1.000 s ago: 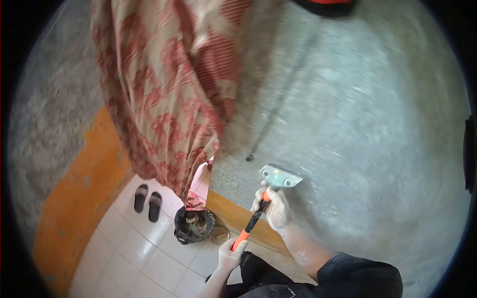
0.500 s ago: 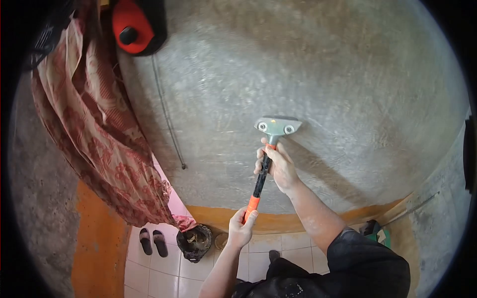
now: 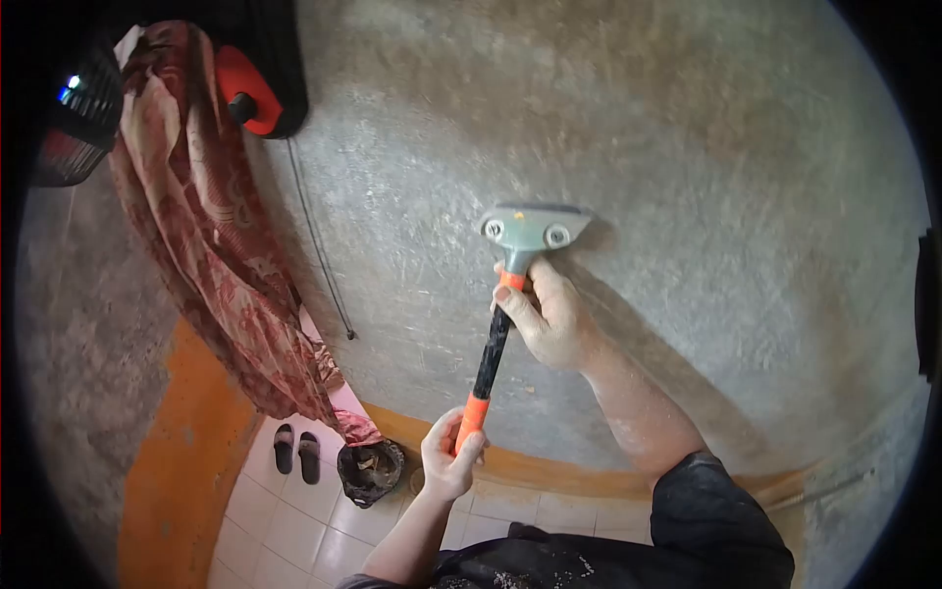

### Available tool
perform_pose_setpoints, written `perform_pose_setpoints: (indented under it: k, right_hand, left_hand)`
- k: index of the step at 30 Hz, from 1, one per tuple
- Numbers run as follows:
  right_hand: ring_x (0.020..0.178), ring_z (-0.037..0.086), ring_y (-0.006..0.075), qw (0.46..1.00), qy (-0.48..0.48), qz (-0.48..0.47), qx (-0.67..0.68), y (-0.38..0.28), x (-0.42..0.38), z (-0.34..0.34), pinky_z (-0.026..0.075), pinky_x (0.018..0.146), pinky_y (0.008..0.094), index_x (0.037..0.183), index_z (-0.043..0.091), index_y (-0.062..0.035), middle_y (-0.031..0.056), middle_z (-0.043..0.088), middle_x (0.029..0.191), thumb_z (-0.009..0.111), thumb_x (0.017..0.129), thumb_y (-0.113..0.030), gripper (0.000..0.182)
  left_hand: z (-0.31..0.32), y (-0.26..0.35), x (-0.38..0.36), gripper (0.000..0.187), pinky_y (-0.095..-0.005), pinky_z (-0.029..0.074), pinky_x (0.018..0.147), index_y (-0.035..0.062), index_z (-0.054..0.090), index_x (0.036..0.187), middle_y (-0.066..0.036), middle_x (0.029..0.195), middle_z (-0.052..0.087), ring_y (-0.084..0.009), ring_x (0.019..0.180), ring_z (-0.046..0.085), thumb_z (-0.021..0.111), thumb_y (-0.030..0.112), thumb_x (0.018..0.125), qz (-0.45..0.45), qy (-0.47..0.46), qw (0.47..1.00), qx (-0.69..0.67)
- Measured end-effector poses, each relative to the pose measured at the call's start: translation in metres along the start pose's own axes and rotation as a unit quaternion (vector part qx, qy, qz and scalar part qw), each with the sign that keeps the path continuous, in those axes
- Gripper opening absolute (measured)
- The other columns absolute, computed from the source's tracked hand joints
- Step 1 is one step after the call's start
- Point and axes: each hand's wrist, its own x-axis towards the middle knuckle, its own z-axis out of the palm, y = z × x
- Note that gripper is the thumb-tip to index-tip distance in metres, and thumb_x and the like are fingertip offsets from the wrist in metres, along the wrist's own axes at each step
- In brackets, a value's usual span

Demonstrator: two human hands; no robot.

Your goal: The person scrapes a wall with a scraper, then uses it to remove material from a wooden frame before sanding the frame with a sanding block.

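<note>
The scraper (image 3: pixel 494 344) sat mid-frame, in front of the grey wall (image 3: pixel 706 226). Long axis ran near upright in the frame, leaning a little: scraper head (image 3: pixel 530 233) at the top, butt end lower and slightly left. Blade edge lay roughly crosswise, facing the top of the frame.

Key relation: the head lay just above the right hand (image 3: pixel 557 319), along the handle's line. The right hand was the nearer one, closed around the upper handle by the orange collar, thumb laid across the front. The left hand (image 3: pixel 451 456) was lower, left of centre, wrapped around the orange grip at the butt, thumb on the near side. Both hands gripped it, well apart, black shaft bare between them.

Hard to tell: whether the blade touched the wall; its edge was blurred, with shadow beside it. Right fingers mostly hidden behind the handle; the butt's tip was covered by the left hand.

Further out: patterned curtain (image 3: pixel 186 187) at left; red-and-black object (image 3: pixel 257 103) upper left, partly in shadow, thin cord (image 3: pixel 319 255) hanging below it. Lower left, slippers (image 3: pixel 309 456) and a black-lined bin (image 3: pixel 368 499) on the tiles (image 3: pixel 289 535); bin contents unclear. A dark shape (image 3: pixel 927 304) at the right edge was cut off, not identifiable.
</note>
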Motion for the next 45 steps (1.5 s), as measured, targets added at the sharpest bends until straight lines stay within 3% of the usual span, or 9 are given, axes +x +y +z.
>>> perform_pose_setpoints:
  k: [6,13,18,21,24,29,37,41,45]
  right_hand:
    - [0.06,0.062,0.0147,0.999,-0.032,-0.032,-0.009,0.006,0.022,0.013,0.047,0.054,0.0275,0.09,0.051,-0.0011,0.0059,0.059,0.064,0.056,0.09,-0.03,0.029]
    - [0.042,0.054,0.0235,0.931,-0.014,-0.19,-0.311,-0.037,0.057,0.022,0.042,0.038,0.0323,0.068,0.05,-0.0059,0.0067,0.052,0.052,0.061,0.077,-0.02,0.02]
    - [0.112,0.045,0.0218,0.797,0.077,-0.33,-0.499,-0.051,0.091,0.043,0.033,0.096,0.0471,0.101,0.058,-0.0147,0.0044,0.05,0.109,0.064,0.066,-0.011,0.036]
    - [0.118,0.042,0.0226,0.735,0.059,-0.323,-0.593,-0.055,0.108,0.048,0.032,0.1,0.049,0.102,0.059,-0.0173,0.0028,0.049,0.113,0.069,0.069,-0.016,0.034]
    - [0.123,0.038,0.0227,0.75,0.065,-0.347,-0.56,-0.04,0.116,0.052,0.028,0.102,0.0527,0.104,0.06,-0.02,0.0018,0.048,0.117,0.073,0.07,-0.028,0.037]
    - [0.114,0.045,0.0236,0.697,0.12,-0.405,-0.58,-0.053,0.133,0.051,0.028,0.099,0.0515,0.094,0.064,-0.0229,-0.001,0.057,0.105,0.067,0.074,-0.04,0.026]
    - [0.114,0.043,0.0272,0.722,0.178,-0.456,-0.489,-0.037,0.146,0.037,0.025,0.103,0.0419,0.084,0.063,-0.0171,0.0045,0.056,0.103,0.066,0.074,-0.051,0.036]
    - [0.107,0.037,0.0267,0.701,0.316,-0.407,-0.492,-0.032,0.15,0.051,0.03,0.095,0.0403,0.091,0.062,-0.0185,0.0087,0.041,0.108,0.072,0.069,-0.053,0.042]
    - [0.103,0.04,0.0228,0.719,0.261,-0.38,-0.52,-0.041,0.152,0.062,0.038,0.085,0.0338,0.098,0.062,-0.0138,0.0091,0.036,0.109,0.077,0.065,-0.048,0.051]
  left_hand:
    - [-0.003,0.001,-0.018,0.061,-0.0228,0.041,0.054,-0.0026,0.035,0.126,-0.012,0.08,0.057,-0.0111,0.061,0.052,0.068,0.017,0.078,0.183,-0.011,0.981,-0.056]
    - [-0.046,0.031,0.015,0.058,-0.0206,0.036,0.051,-0.0001,0.025,0.133,-0.008,0.075,0.053,-0.0079,0.055,0.045,0.056,0.004,0.085,0.21,0.03,0.968,0.136]
    - [-0.068,0.048,0.026,0.061,-0.0199,0.035,0.046,0.0021,0.021,0.136,-0.008,0.079,0.052,-0.0068,0.051,0.042,0.055,0.008,0.087,0.185,-0.017,0.976,0.111]
    - [-0.067,0.06,0.024,0.062,-0.0196,0.034,0.043,0.0016,0.015,0.138,-0.008,0.079,0.05,-0.0066,0.05,0.041,0.052,0.009,0.088,0.101,-0.024,0.995,0.003]
    - [-0.061,0.075,0.031,0.073,-0.0199,0.036,0.045,0.0018,0.0,0.141,-0.003,0.067,0.047,-0.0066,0.049,0.041,0.05,0.008,0.088,0.059,-0.104,0.991,0.065]
    - [-0.042,0.08,0.024,0.088,-0.0234,0.04,0.074,0.0,-0.01,0.141,-0.004,0.095,0.045,-0.0084,0.074,0.043,0.057,0.003,0.084,0.016,-0.184,0.983,0.002]
    - [0.01,0.09,0.019,0.1,-0.0263,0.041,0.069,0.0091,-0.034,0.133,-0.007,0.086,0.046,-0.0122,0.07,0.047,0.054,0.001,0.085,0.045,-0.362,0.924,-0.118]
    - [0.01,0.078,0.02,0.095,-0.0281,0.04,0.065,0.0111,-0.03,0.135,-0.008,0.083,0.045,-0.0129,0.067,0.047,0.051,0.0,0.086,0.093,-0.319,0.932,-0.141]
    - [0.005,0.082,0.032,0.092,-0.0282,0.04,0.067,0.0124,-0.027,0.135,-0.008,0.084,0.043,-0.0123,0.069,0.045,0.05,-0.001,0.086,0.112,-0.307,0.934,-0.142]
